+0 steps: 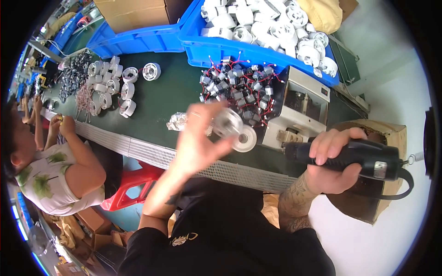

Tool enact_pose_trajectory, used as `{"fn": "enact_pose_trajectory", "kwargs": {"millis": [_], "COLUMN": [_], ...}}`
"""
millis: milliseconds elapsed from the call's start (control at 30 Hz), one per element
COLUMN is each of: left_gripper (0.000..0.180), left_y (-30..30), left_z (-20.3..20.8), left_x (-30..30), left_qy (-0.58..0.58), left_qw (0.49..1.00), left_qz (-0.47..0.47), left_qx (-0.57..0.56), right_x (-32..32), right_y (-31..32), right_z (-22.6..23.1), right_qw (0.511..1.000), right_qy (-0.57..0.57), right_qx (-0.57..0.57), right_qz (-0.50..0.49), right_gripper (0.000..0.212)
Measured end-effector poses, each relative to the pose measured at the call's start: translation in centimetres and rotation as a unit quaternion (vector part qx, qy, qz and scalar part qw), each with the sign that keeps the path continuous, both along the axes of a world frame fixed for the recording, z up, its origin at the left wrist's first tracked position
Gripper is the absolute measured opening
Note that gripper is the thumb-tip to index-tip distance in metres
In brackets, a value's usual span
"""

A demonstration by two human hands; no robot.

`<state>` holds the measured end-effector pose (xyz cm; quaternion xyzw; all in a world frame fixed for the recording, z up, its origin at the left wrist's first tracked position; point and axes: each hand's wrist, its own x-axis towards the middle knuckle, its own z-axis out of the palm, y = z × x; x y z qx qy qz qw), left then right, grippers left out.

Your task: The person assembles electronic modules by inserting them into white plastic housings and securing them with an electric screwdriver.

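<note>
My right hand point(335, 158) is wrapped round a black electric screwdriver point(368, 158), held roughly level at the right; its rear end hangs from a coiled spring point(412, 158). Over the near edge of the bench, my left hand point(199, 135) is smeared by motion. Between its thumb and fingers sits a round, see-through-looking plastic part point(228, 123), also blurred. Just beside it is a white ring-shaped part point(245, 139) with a hole in its middle; whether the two are joined I cannot tell. A crumpled silvery wrapping point(177, 121) lies left of that hand.
Small motors with red wires point(239, 87) are heaped ahead, beside a beige machine point(299, 108). Blue bins point(216, 51) line the back, one full of white housings point(276, 27). More white rings point(128, 91) stand left. A co-worker point(60, 165) sits at left; a cardboard box point(391, 138) stands right.
</note>
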<state>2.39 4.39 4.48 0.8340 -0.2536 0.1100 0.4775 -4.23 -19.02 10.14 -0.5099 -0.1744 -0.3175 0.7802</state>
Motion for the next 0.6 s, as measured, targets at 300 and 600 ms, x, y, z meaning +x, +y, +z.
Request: {"fn": "enact_pose_trajectory", "kwargs": {"millis": [300,600], "left_gripper": [0.048,0.039], "left_y": [8.0,-0.7], "left_z": [-0.6,4.0], "left_x": [15.0,19.3], "left_qy": [-0.191,-0.207], "left_qw": [0.919,0.966], "left_qz": [0.263,0.01], "left_qx": [0.223,0.157], "right_x": [-2.1,-2.3], "right_y": [0.9,2.5], "right_z": [-1.9,-1.3], "right_qw": [0.997,0.995], "right_qy": [0.064,0.087], "right_qx": [0.038,-0.04], "right_qz": [-0.037,-0.015], "right_gripper": [0.064,0.066]}}
